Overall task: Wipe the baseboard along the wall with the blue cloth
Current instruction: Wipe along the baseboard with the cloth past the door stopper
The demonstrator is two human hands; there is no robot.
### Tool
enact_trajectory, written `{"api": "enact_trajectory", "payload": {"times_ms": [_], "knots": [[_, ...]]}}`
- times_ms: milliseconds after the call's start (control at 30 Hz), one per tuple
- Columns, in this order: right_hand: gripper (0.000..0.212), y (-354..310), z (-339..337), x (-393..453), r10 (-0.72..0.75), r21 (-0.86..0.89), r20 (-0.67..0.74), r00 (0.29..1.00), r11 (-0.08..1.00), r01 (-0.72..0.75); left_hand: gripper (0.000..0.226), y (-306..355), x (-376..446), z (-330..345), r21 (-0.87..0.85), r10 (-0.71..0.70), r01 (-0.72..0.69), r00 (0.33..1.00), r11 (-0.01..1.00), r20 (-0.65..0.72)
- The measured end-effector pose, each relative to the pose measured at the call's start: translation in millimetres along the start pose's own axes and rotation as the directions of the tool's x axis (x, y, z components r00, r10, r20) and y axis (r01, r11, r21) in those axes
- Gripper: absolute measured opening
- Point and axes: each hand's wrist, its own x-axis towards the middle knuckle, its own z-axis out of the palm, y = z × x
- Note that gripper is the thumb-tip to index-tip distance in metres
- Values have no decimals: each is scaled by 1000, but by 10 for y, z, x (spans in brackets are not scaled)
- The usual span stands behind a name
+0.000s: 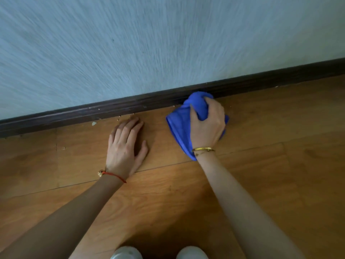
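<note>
Dark brown baseboard (130, 106): runs across the frame from lower left to upper right, at the foot of a pale blue-grey textured wall (130, 43); the wall surface is blurred.

Debris (119, 119): small pale crumbs and a light flake (94, 123) lie on the floor just beside the baseboard, left of centre.

Wood-plank floor (280, 165): orange-brown, seams visible.

Left hand (126, 146): palm down on the floor, fingers straight and slightly spread, holding nothing; fingertips near the baseboard, apart from it. Red string bracelet (113, 175) with a small gold bead at the wrist.

Blue cloth (180, 126): bunched, its upper end touching the baseboard face, the rest trailing on the floor under and left of the right hand.

Right hand (208, 126): fingers curled round the bunched cloth, gripping it against the baseboard. Gold bangle (203, 148) at the wrist.

Two white rounded shapes (127, 253), bottom edge: possibly knees or shoe tips; cannot tell.
</note>
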Motion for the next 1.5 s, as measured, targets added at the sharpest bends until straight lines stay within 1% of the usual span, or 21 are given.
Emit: {"api": "enact_trajectory", "payload": {"times_ms": [67, 100, 133, 200, 267, 333, 433, 500, 567, 633, 700, 767, 800, 867, 967, 1033, 1100, 1200, 1333, 1433, 1500], "knots": [[18, 15, 0, -17, -46, 15, 50, 998, 999, 45, 52, 0, 0, -4, -8, 1, -1, 1000, 1000, -2], [15, 82, -35, 49, -14, 18, 25, 1000, 1000, 14, 51, -1, 1, -6, -13, -3, 3, 1000, 1000, -2], [18, 153, -93, 152, 58, 27, -38, 998, 998, -57, 51, 1, 1, -8, -18, -7, 7, 1000, 1000, -3], [26, 360, -230, 454, 212, 23, -233, 949, 977, -213, 52, 9, 0, -3, -22, -5, 5, 1000, 1000, -9], [25, 450, -314, 621, 264, 10, -323, 909, 961, -275, 51, 14, 12, 4, -21, -7, 7, 1000, 1000, -14], [29, 353, -236, 493, 241, 5, -271, 932, 969, -249, 51, 17, 9, 10, -25, -11, 10, 1000, 1000, -17], [23, 66, 4, 87, 80, -5, -79, 994, 997, -80, 52, -2, 15, 11, -19, -8, 7, 1000, 1000, -22], [22, -13, 57, -64, -37, -2, 49, 998, 999, 37, 51, -8, 11, 13, -16, 4, -5, 1000, 1000, -20], [22, 59, -6, -6, -56, -9, 66, 996, 998, 57, 51, -7, 3, 9, -17, 8, -9, 1000, 1000, -14], [19, 191, -137, 180, 49, -27, -78, 996, 998, -52, 51, -5, 6, 3, -25, 9, -9, 1000, 1000, -16], [18, 376, -284, 496, 197, -22, -296, 935, 977, -212, 51, -2, 3, 5, -28, 8, -8, 1000, 1000, -19], [26, 456, -355, 717, 295, 2, -376, 878, 948, -317, 51, 2, 11, 12, -27, -1, 1, 1000, 1000, -20], [30, 436, -334, 706, 320, 12, -357, 878, 941, -338, 51, 3, 14, 17, -27, -4, 4, 1000, 1000, -19], [31, 306, -216, 501, 276, 29, -287, 917, 960, -280, 51, 11, 10, 27, -22, -6, 6, 1000, 1000, -22], [23, 34, -10, 36, 62, 9, -34, 997, 998, -62, 50, -3, 11, 23, -20, -8, 7, 1000, 1000, -16], [21, 36, 2, -13, -23, -10, 53, 998, 1000, 24, 50, -19, 9, 20, -24, -2, 2, 1000, 1000, -13], [18, 165, -107, 159, 62, -6, -48, 997, 998, -62, 50, -23, 7, 15, -28, 2, -2, 1000, 1000, -14], [22, 396, -337, 589, 238, 34, -310, 921, 970, -239, 50, -15, 17, 22, -36, 1, -2, 1000, 999, -22], [31, 327, -242, 531, 294, 54, -287, 912, 955, -291, 50, 1, 20, 32, -31, -12, 11, 1000, 999, -27], [29, 70, -40, 146, 170, 10, -74, 983, 985, -169, 50, 6, 22, 35, -26, -6, 6, 1000, 1000, -18], [24, -57, 50, -48, 56, -13, 80, 995, 998, -55, 50, 12, 22, 35, -21, -6, 6, 1000, 1000, -16]]}}
